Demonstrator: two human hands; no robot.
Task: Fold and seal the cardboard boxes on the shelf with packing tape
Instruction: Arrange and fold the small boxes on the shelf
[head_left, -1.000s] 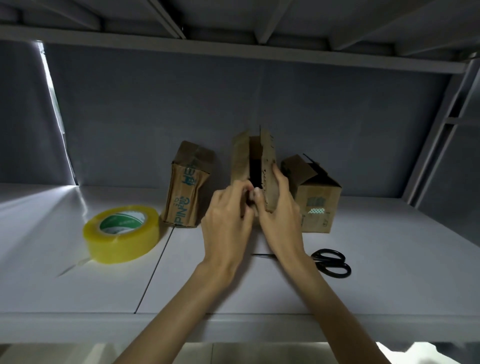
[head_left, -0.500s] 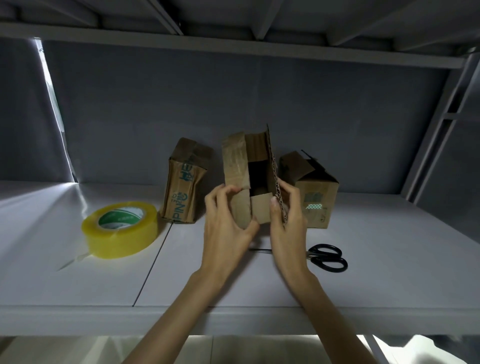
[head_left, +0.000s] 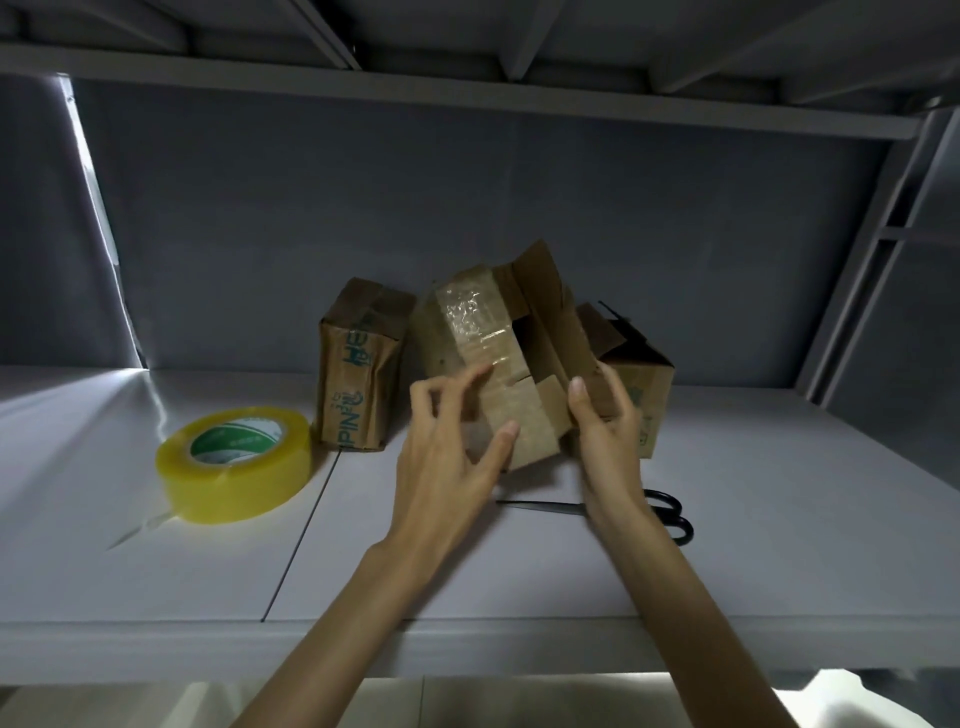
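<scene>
Nearest me, on the white shelf (head_left: 156, 582), my left hand (head_left: 447, 467) has its fingers loosely spread against the near face of the middle cardboard box (head_left: 498, 374), thumb at its lower edge, touching more than gripping. My right hand (head_left: 608, 431) grips the same box by its right wall, thumb in front and fingers curled behind. The box is tilted, raised off the shelf between my hands. One side carries a strip of clear tape; the end facing me is open, one flap standing up, a small flap folded inward. Black scissors (head_left: 670, 512) lie on the shelf just behind my right wrist. A roll of yellow packing tape (head_left: 234, 462) rests flat to the left, well apart from my hands. Further back, the left box (head_left: 358, 369) stands upright and appears closed, though in this dim light I cannot confirm a seal. The right box (head_left: 639, 384) has flaps up. Assessment: folding under way; two boxes unsealed.
</scene>
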